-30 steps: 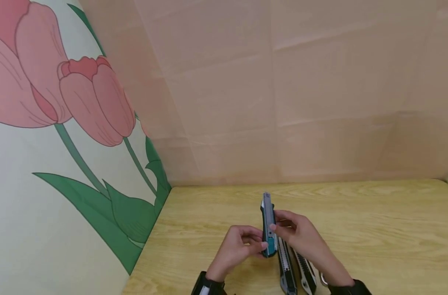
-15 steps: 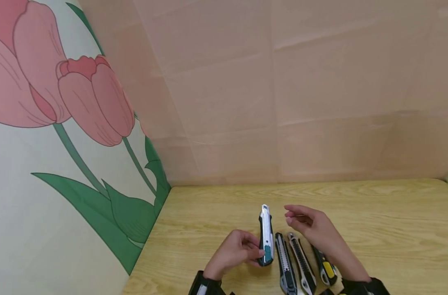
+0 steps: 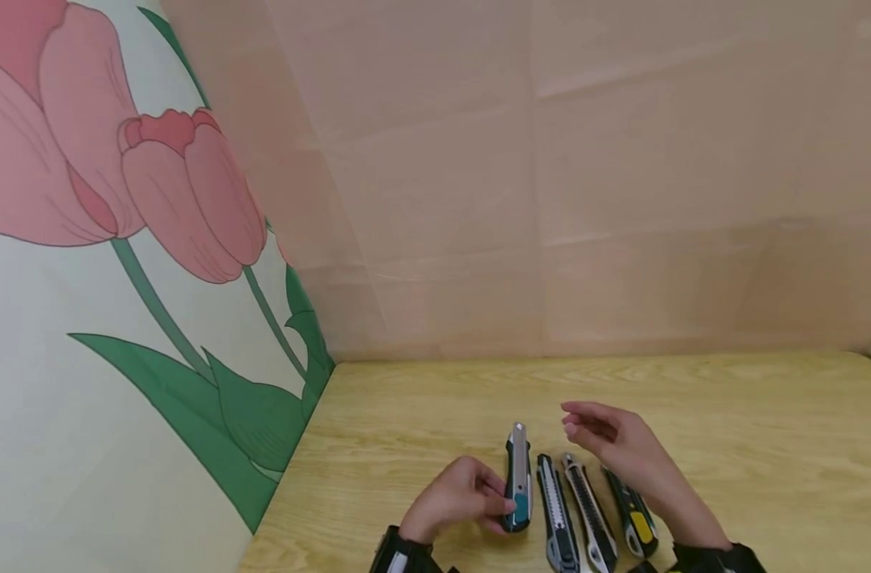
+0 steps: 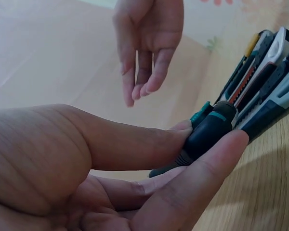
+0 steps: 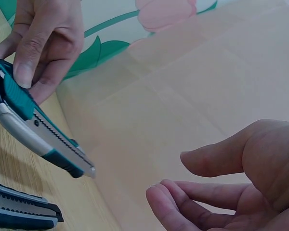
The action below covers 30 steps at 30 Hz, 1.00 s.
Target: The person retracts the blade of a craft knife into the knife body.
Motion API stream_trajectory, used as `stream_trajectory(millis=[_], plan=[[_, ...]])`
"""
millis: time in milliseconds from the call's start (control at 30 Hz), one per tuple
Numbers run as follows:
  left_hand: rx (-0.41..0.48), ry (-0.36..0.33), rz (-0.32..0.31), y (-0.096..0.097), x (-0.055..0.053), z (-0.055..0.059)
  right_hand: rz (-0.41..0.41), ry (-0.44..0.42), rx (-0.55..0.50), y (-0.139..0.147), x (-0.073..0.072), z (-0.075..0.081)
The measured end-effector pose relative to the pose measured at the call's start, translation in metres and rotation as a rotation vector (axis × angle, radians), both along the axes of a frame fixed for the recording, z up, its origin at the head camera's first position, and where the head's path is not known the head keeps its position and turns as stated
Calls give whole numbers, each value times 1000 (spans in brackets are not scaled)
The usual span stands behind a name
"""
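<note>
My left hand (image 3: 458,501) pinches a teal and silver utility knife (image 3: 519,481) near its teal end, thumb on one side and fingers on the other. In the right wrist view the knife is tilted, its silver nose pointing away from the left hand. My right hand (image 3: 625,446) hovers to the right with fingers loosely bent and nothing between them. Below and beside it lie a grey and black utility knife (image 3: 559,517), a slimmer silver and black utility knife (image 3: 591,517) and a black and yellow utility knife (image 3: 634,517), side by side on the table.
The wooden table (image 3: 407,422) runs back to a wall covered with a creased pinkish-brown sheet (image 3: 622,199). At the left, a white panel with printed pink tulips (image 3: 185,191) borders the table edge.
My right hand has let go of the teal knife and moved right, uncovering the yellow one. My left hand has lowered the teal knife toward the near side, beside the other knives.
</note>
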<state>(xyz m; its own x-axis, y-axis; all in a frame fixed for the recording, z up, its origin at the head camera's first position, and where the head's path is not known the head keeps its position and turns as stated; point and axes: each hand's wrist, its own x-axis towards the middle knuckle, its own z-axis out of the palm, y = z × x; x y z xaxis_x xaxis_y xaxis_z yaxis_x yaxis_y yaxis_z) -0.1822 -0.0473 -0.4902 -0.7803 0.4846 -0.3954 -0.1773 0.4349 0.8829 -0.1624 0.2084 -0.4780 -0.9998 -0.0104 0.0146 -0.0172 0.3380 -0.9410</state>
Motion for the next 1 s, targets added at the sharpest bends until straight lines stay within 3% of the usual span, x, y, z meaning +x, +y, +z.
stream_trajectory(millis=[233, 433, 567, 1000], plan=[[-30, -23, -15, -2, -1, -6, 10, -16, 9, 3, 2, 1], [-76, -35, -71, -2, 0, -9, 22, -39, -16, 5, 4, 1], [-61, -54, -85, -3, 1, -12, 24, -37, -17, 5, 4, 1], [-160, -33, -133, -3, 0, -18, 24, -35, 15, 10, 2, 0]])
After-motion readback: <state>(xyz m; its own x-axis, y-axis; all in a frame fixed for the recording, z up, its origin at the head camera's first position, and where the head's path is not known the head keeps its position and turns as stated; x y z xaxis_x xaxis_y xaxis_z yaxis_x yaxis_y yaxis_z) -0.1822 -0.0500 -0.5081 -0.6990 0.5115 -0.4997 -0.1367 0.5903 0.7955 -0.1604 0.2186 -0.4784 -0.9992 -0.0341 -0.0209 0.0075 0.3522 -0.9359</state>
